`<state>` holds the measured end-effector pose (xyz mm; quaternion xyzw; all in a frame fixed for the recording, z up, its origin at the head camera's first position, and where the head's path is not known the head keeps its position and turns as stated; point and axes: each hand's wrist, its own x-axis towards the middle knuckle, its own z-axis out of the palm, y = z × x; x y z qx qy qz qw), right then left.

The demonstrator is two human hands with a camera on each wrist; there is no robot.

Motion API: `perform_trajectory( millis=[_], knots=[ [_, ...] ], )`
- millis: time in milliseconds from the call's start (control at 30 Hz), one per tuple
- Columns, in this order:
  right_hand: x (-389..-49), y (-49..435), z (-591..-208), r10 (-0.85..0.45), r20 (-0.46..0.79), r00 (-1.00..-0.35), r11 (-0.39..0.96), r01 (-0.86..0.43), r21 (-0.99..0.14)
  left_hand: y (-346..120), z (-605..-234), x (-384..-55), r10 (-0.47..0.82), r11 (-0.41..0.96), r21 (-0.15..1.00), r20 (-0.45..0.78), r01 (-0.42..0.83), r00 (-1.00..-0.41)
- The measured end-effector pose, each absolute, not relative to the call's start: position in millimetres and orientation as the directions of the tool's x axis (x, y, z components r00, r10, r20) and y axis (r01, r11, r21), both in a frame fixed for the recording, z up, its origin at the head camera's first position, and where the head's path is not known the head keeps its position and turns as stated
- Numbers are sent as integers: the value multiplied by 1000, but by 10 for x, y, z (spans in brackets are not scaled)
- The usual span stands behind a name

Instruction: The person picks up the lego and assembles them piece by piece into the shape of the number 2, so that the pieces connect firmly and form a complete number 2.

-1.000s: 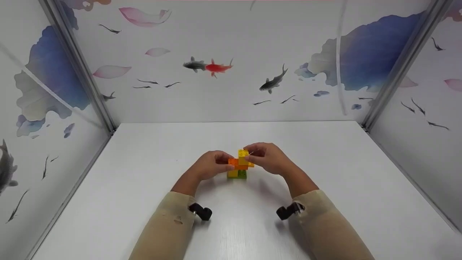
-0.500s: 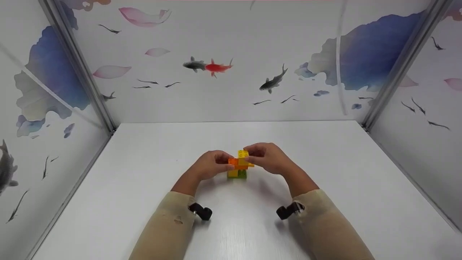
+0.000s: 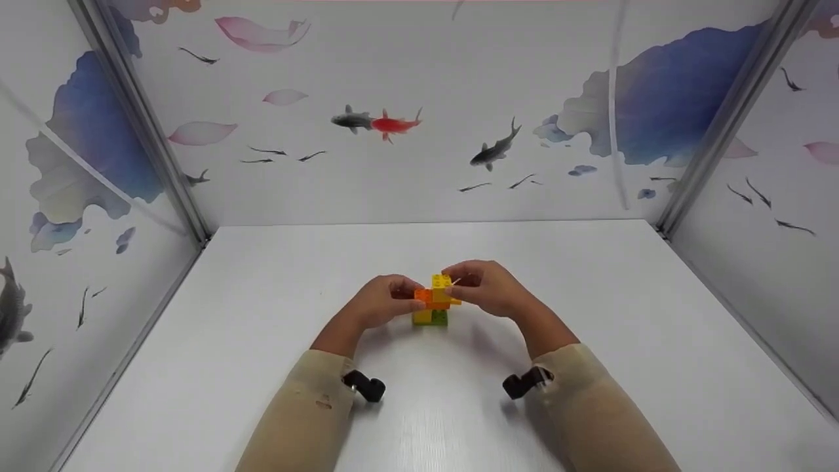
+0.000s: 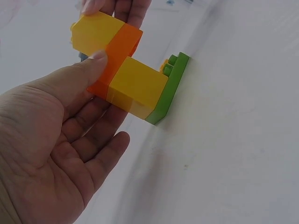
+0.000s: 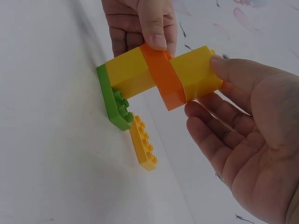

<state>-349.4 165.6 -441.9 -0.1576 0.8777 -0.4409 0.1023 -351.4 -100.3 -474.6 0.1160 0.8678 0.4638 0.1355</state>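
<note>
A small stack of toy building bricks stands at mid-table in the head view. Its base is a flat green plate (image 4: 174, 86), bearing a lower yellow brick (image 5: 128, 71) at one end. Across that brick lies an orange brick (image 3: 425, 295), jutting past it to the right. On the jutting end sits an upper yellow brick (image 3: 440, 283). My left hand (image 3: 377, 303) pinches the orange brick, thumb on the near side. With thumb and fingers, my right hand (image 3: 491, 287) grips the upper yellow brick. Between the two hands, most of the stack's far side is hidden in the head view.
Beside the green plate, a flat yellow-orange studded plate (image 5: 142, 143) shows in the right wrist view. White panels (image 3: 419, 190) printed with fish and petals enclose the white tabletop (image 3: 426, 419) at the back and sides. A black wrist mount (image 3: 364, 385) sticks out from the left sleeve.
</note>
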Motion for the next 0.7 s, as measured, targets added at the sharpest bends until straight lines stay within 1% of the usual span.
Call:
perform_trajectory(
  millis=[167,467,700],
  knots=[
    [-3524,1690,-4453,-367,-51,-929,544,-170,-822,-1004,-4756,-3519,325,560,824,-126,84,-937],
    [-3614,1801,-4545,-298,-86,-951,516,-85,-852,-995,-4765,-3527,307,565,823,-152,51,-939],
    [-3670,1842,-4658,-251,-94,-963,553,-63,-831,-1002,-4780,-3551,329,552,830,-124,84,-936]
  ],
)
